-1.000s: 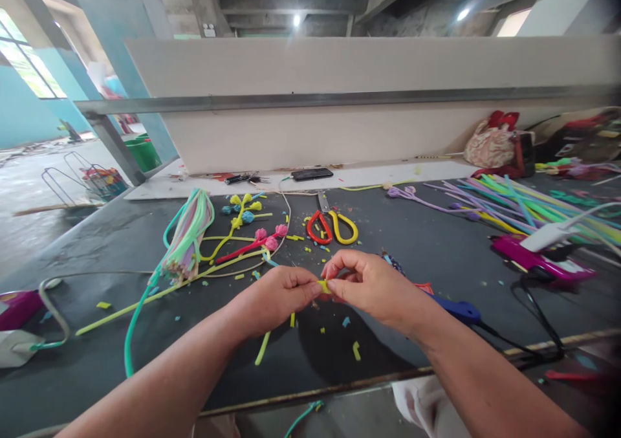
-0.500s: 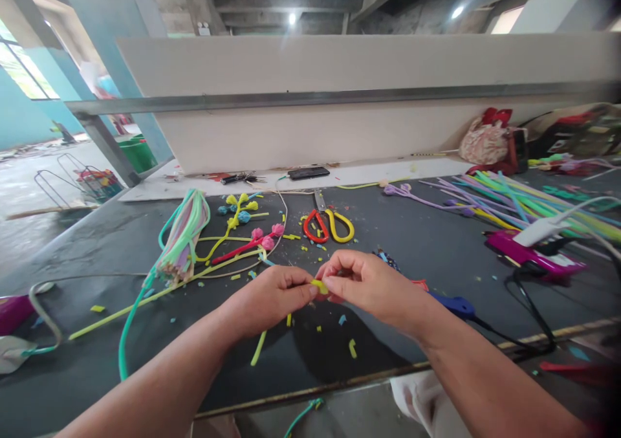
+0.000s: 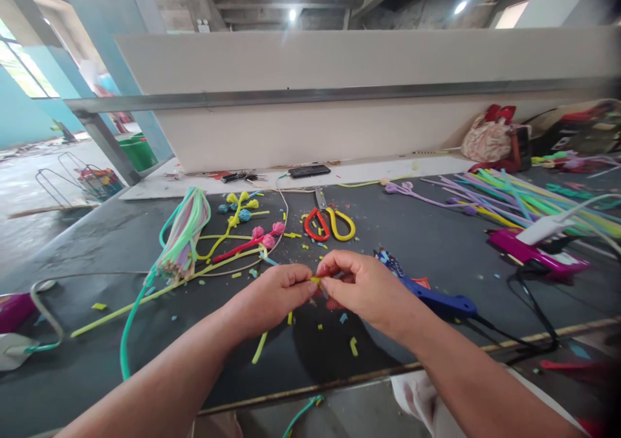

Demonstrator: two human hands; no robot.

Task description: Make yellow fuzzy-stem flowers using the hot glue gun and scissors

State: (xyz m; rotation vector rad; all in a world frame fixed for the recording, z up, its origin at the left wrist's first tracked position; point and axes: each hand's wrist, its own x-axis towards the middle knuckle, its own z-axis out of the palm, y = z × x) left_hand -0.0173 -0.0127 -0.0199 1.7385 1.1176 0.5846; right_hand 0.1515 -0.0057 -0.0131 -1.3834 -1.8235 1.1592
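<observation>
Between the fingertips of both hands is a small yellow piece [image 3: 315, 280], mostly covered by the fingers. My left hand [image 3: 284, 292] pinches one side of it and my right hand [image 3: 352, 283] the other, thumbs nearly meeting. Beyond the hands lie scissors [image 3: 334, 224] with one red and one yellow handle, blades pointing away. Short yellow and blue scraps [image 3: 354, 346] are scattered around them. Left of the scissors rest a red stem with pink buds [image 3: 264, 236] and a yellow stem with yellow and blue buds [image 3: 236, 215]. A blue-handled tool [image 3: 441, 301] lies right of my right hand.
A bundle of pastel cords [image 3: 187, 231] stands at left, and long coloured strips [image 3: 514, 195] lie at right. A magenta device [image 3: 536, 253] with cables sits near them. At the back are a phone [image 3: 309, 171] and a patterned bag [image 3: 489, 142]. The table's front edge [image 3: 310, 391] is near me.
The yellow piece has turned between my fingers and shows less of itself. More of the blue-handled tool shows beside my right hand. The view has shifted slightly.
</observation>
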